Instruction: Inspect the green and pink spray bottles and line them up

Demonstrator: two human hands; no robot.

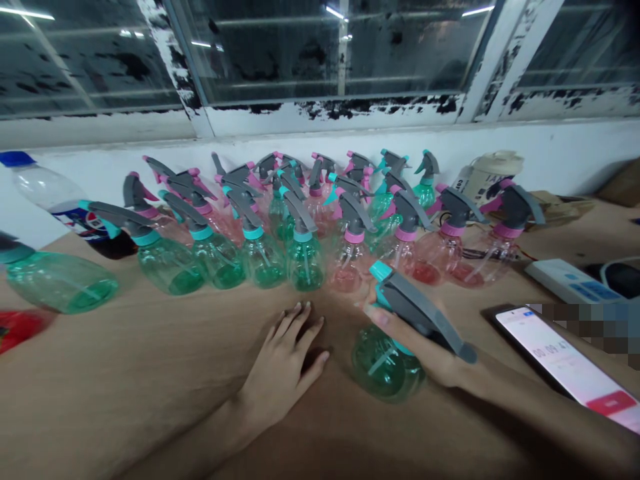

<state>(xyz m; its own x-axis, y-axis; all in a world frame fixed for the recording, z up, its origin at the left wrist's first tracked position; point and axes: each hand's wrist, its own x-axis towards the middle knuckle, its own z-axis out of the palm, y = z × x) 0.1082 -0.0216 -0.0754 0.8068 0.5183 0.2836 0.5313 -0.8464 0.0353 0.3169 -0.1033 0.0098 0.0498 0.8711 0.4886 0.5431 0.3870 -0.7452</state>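
My left hand [283, 360] lies flat on the brown table [165, 360], its fingers spread and nothing in it. To its right, my right hand [415, 340] is wrapped round the neck of a green spray bottle [385, 377] with a grey and turquoise trigger head. That bottle tilts a little, and I cannot tell whether its base touches the table. Just beyond my hands stands a row of spray bottles: green ones such as this green bottle [306, 263] on the left, and pink ones such as this pink bottle [349, 267] on the right. More trigger heads crowd behind them.
A cola bottle [65, 200] leans at the far left, near another green spray bottle [60, 283] and a red packet [20, 330]. A lit phone [565, 363] lies at right, below a white device [575, 280]. A beige container [487, 173] stands by the wall under the windows.
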